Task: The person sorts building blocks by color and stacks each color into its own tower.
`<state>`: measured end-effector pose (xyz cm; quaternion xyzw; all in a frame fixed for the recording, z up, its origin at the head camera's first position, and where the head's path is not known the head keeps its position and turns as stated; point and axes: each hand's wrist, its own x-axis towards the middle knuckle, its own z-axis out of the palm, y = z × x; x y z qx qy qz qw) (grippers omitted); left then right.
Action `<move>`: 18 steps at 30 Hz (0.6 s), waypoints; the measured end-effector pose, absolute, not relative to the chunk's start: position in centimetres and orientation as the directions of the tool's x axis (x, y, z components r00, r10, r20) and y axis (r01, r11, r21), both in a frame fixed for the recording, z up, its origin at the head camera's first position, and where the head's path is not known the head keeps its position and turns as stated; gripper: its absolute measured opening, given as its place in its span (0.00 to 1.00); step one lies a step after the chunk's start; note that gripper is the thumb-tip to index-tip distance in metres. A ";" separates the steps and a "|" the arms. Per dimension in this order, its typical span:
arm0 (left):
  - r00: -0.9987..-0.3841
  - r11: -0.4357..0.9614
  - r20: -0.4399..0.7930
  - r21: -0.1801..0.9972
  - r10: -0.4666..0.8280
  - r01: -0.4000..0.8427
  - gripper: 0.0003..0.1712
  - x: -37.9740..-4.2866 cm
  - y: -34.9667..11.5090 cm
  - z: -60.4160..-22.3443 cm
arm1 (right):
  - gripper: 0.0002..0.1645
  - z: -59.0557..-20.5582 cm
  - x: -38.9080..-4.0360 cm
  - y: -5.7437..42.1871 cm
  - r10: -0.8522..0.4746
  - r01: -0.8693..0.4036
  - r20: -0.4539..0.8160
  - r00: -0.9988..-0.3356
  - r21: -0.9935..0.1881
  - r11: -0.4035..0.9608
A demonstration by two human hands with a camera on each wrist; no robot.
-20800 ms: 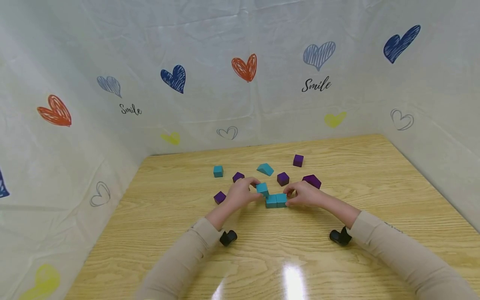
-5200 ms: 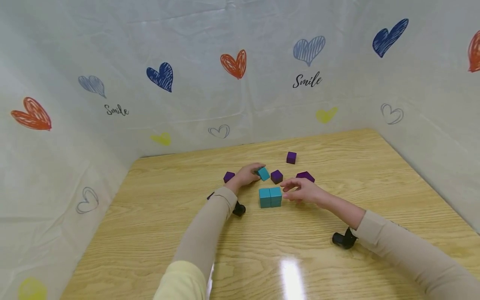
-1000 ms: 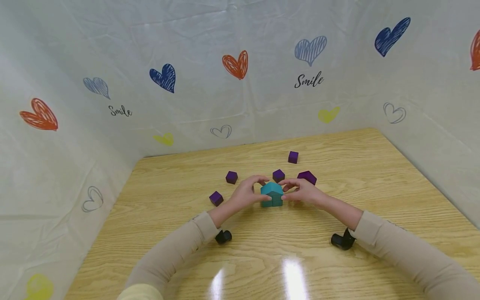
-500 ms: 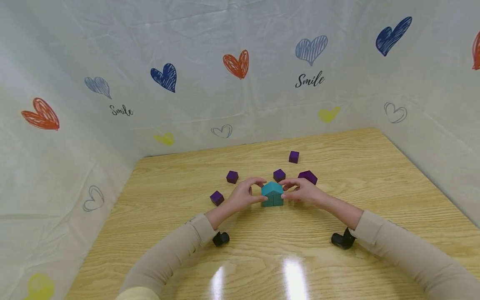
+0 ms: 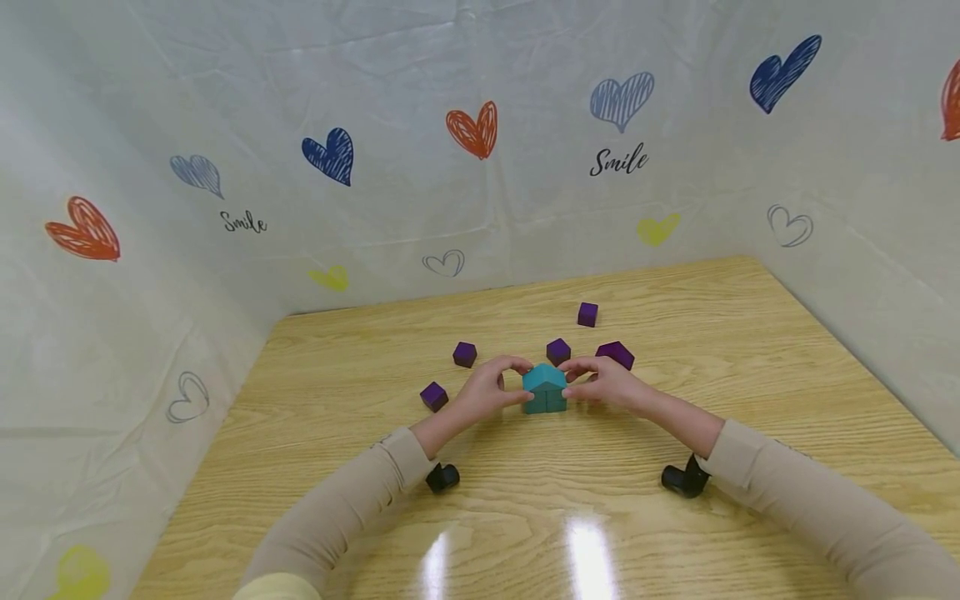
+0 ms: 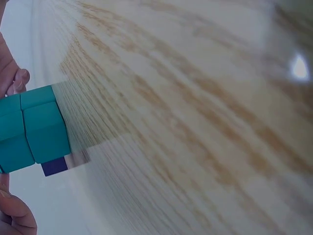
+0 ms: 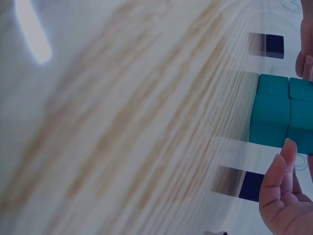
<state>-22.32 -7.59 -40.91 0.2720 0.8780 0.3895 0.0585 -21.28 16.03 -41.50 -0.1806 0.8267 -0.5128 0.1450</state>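
A small teal stack stands upright near the table's middle: teal cubes (image 5: 546, 403), two across and two high, under a triangular block (image 5: 545, 377) like a roof. My left hand (image 5: 486, 388) is at its left side, thumb in front and index finger behind, pinching the triangular block's end. At the other side my right hand (image 5: 609, 385) touches the stack with its fingertips. In the right wrist view, extended right-hand fingers (image 7: 288, 147) meet the side of the cubes (image 7: 271, 117). Both wrist views cut off the stack's top.
Several purple blocks lie around: a cube (image 5: 434, 397) and another cube (image 5: 465, 354) at left, a cube (image 5: 558, 351) just behind the stack, one farther back (image 5: 588, 314), and a larger angular block (image 5: 616, 356) beyond the right hand. A white curtain (image 5: 390, 225) borders the table.
Over the earlier frames, the loose teal cubes and triangular block have been gathered into one stack. In the last second my left thumb has slid slightly left off the stack's front; little else has moved.
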 end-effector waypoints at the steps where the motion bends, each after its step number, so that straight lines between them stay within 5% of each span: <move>1: -0.846 0.550 0.107 0.716 0.522 0.430 0.22 -22.3 -7.6 -41.0 | 0.27 -41.5 -21.3 16.0 -0.447 -0.148 -0.057 -0.893 -0.900 0.411; 18: -0.848 0.535 0.103 0.735 0.521 0.417 0.21 -22.4 -7.6 -41.0 | 0.26 -41.3 -21.4 16.0 -0.461 -0.120 -0.079 -0.884 -0.914 0.387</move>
